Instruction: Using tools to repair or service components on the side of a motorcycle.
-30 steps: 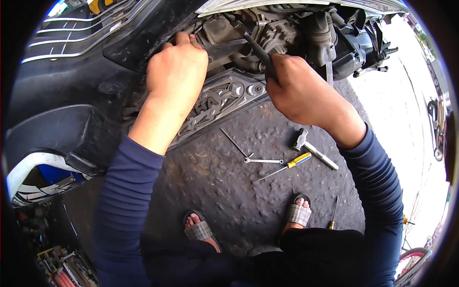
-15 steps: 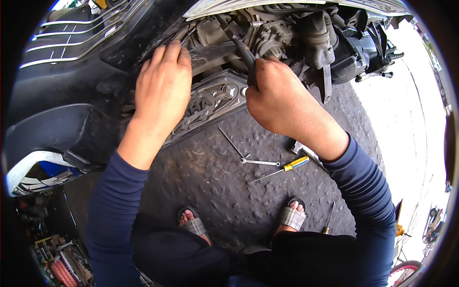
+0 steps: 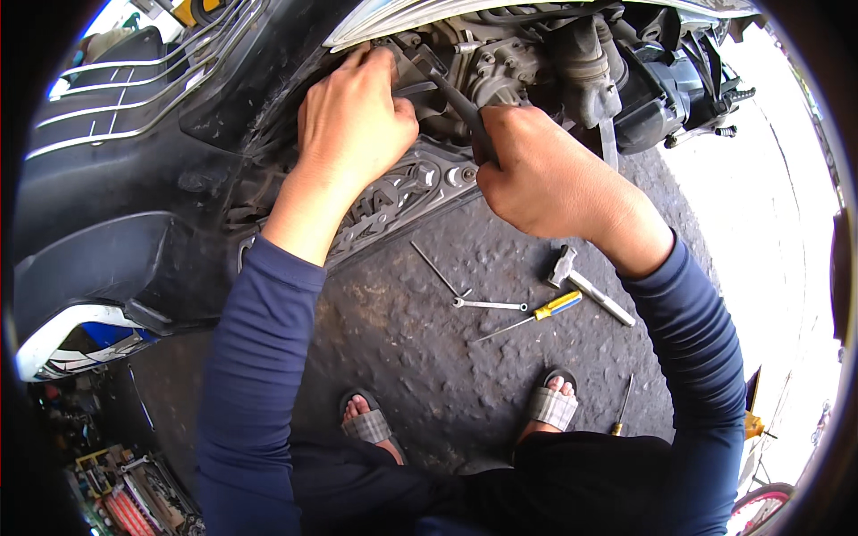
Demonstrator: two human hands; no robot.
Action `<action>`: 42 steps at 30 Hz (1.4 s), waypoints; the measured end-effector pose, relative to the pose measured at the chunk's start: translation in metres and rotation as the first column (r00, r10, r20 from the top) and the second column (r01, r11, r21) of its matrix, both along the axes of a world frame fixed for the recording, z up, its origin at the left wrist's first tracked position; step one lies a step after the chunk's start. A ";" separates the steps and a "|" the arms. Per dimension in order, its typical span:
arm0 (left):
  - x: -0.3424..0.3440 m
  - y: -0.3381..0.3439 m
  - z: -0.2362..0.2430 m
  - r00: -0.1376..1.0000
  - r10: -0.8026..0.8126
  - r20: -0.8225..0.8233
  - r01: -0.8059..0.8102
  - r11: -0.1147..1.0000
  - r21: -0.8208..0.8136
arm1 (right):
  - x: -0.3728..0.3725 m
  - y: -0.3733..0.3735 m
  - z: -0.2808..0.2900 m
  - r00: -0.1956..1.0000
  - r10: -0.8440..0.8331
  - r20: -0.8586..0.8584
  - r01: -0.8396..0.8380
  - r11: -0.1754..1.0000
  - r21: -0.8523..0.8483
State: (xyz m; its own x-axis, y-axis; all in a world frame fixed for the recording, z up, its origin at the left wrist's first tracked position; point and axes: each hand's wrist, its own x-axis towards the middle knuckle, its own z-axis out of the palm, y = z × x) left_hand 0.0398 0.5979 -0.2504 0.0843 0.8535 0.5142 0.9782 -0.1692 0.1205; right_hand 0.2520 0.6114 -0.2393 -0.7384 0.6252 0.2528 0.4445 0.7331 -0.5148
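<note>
My right hand [image 3: 545,179] is closed round the handle of a long dark tool [image 3: 460,107]. The tool slants up and to the left into the scooter's exposed engine area [image 3: 509,71], its far end among metal parts; its exact kind is unclear. To the left of that end, my left hand [image 3: 357,112] reaches in under the white body panel [image 3: 393,16]. Its fingers are bent and close together, with the thumb pointing right. The fingertips and whatever they hold are hidden among the parts. Below both hands runs the embossed engine cover [image 3: 384,210].
On the dark ground lie a hammer [image 3: 594,288], a yellow-handled screwdriver [image 3: 556,305], a wrench [image 3: 492,305], a thin rod [image 3: 438,266] and another screwdriver [image 3: 624,406]. A tool box [image 3: 125,487] stands at lower left. The black scooter body [image 3: 107,188] fills the left side.
My left hand has shifted right and farther in, and its fingers have bent from lying flat. The right hand keeps its hold on the tool. The hammer now shows fully.
</note>
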 end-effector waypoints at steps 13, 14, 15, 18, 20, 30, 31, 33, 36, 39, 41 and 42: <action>-0.001 -0.007 -0.005 0.994 0.043 -0.104 -0.050 0.996 -0.068 | 0.002 0.002 -0.005 0.999 0.003 0.046 0.001 0.995 -0.103; -0.001 -0.008 -0.002 0.993 0.046 -0.109 -0.053 0.996 -0.067 | 0.001 0.002 -0.002 0.998 0.023 0.050 -0.017 0.993 -0.116; 0.001 -0.007 0.000 0.990 0.058 -0.127 -0.070 0.993 -0.094 | 0.002 0.003 -0.002 0.997 0.038 0.061 -0.030 0.991 -0.132; -0.002 -0.006 -0.005 0.988 0.039 -0.147 -0.050 0.996 -0.071 | -0.002 0.001 -0.017 1.000 0.009 0.003 -0.009 1.000 -0.019; -0.005 -0.005 -0.007 0.988 0.011 -0.154 -0.014 1.000 -0.019 | -0.005 0.000 -0.022 1.000 0.006 -0.001 -0.006 1.000 -0.009; 0.003 -0.002 -0.007 0.980 -0.031 0.196 0.022 0.999 0.045 | -0.005 0.000 -0.005 0.998 0.030 0.062 -0.016 0.979 -0.205; 0.003 -0.002 -0.006 0.989 0.003 0.146 -0.006 1.000 0.020 | -0.004 0.000 -0.009 0.998 0.027 0.062 -0.013 0.979 -0.204; 0.001 -0.002 -0.004 0.995 0.032 0.094 -0.032 0.999 -0.001 | -0.005 -0.001 -0.021 0.999 0.011 -0.051 -0.014 0.997 -0.071; -0.005 -0.001 -0.002 0.998 0.038 0.052 -0.034 0.997 -0.076 | -0.009 -0.016 -0.024 0.994 -0.094 -0.063 0.093 0.995 -0.020; -0.009 -0.004 -0.005 0.999 0.019 0.043 -0.017 0.999 -0.051 | -0.006 -0.022 -0.023 0.986 -0.146 -0.077 0.144 0.989 -0.025; -0.003 -0.005 -0.007 0.999 0.050 -0.004 -0.051 0.998 -0.048 | 0.005 -0.021 -0.022 0.984 -0.148 -0.103 0.143 0.988 -0.049; -0.002 -0.004 -0.009 0.999 0.048 -0.013 -0.049 0.998 -0.036 | 0.010 -0.022 -0.020 0.979 -0.152 -0.133 0.143 0.987 -0.075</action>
State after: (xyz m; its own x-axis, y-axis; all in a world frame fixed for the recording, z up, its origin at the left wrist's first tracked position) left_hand 0.0378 0.5937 -0.2595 0.0484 0.8747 0.4823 0.9866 -0.1172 0.1136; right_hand 0.2617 0.5898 -0.2593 -0.5978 0.7430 0.3011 0.4669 0.6280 -0.6226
